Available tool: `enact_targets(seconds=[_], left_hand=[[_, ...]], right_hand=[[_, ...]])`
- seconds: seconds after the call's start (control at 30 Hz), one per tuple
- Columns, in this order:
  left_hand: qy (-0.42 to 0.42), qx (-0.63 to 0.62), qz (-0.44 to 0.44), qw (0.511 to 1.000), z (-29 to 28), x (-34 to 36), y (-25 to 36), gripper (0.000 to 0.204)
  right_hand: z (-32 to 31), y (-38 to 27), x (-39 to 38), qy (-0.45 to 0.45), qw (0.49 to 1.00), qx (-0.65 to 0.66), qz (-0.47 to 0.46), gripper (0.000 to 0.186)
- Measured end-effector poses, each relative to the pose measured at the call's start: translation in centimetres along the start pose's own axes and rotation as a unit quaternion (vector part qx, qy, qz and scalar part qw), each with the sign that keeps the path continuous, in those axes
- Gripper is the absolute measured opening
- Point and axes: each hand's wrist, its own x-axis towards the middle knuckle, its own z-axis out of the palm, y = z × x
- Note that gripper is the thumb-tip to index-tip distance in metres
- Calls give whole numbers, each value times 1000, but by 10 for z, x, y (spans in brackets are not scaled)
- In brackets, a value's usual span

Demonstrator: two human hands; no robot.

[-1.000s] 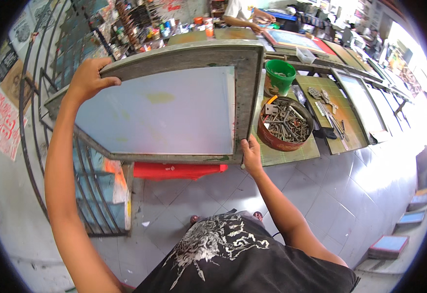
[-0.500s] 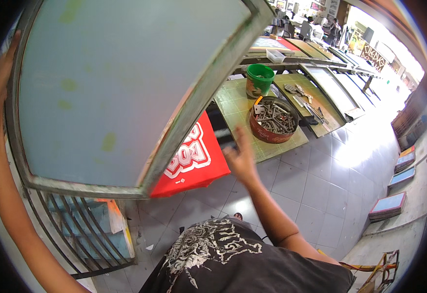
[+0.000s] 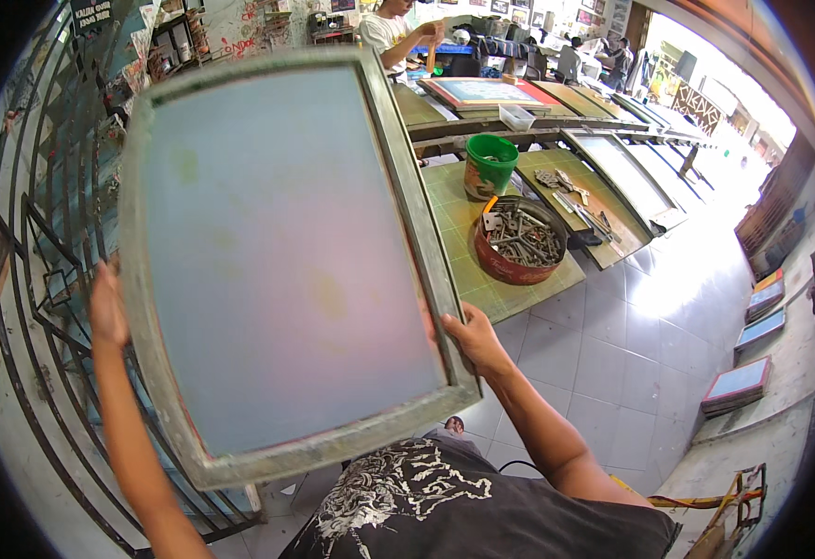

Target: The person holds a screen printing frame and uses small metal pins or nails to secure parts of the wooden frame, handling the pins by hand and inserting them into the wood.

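Note:
A large screen printing frame (image 3: 277, 252) with bluish mesh and a worn grey border is held up in front of me, tilted. At its right side, near the lower corner, my right hand (image 3: 478, 341) grips the border, with the thumb on the front. My left hand (image 3: 109, 312) holds the left edge, its fingers partly hidden by the border. Faint yellowish stains show on the mesh. Whatever lies directly behind the frame is covered.
Right of the frame, a green board (image 3: 528, 303) carries a round red tin (image 3: 519, 265) of metal parts and a green bucket (image 3: 491, 163). Black metal racks (image 3: 30, 307) stand left. A co-worker (image 3: 396, 42) is at the back. Framed screens (image 3: 738, 382) lean along the right wall.
The frame has come down and turned more upright before me. My right hand, formerly free, now grips its right side. The red printed cloth is now hidden behind it.

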Motion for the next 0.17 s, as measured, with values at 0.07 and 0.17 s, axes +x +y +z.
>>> enact_targets(seconds=[0.07, 0.17], left_hand=[[4, -26, 35, 999, -10, -45, -65, 65], [34, 48, 180, 982, -1, -90, -117, 81]], right_hand=[[-13, 14, -3, 5, 998, -34, 50, 28], [-29, 38, 3, 20, 993, -87, 79, 33]])
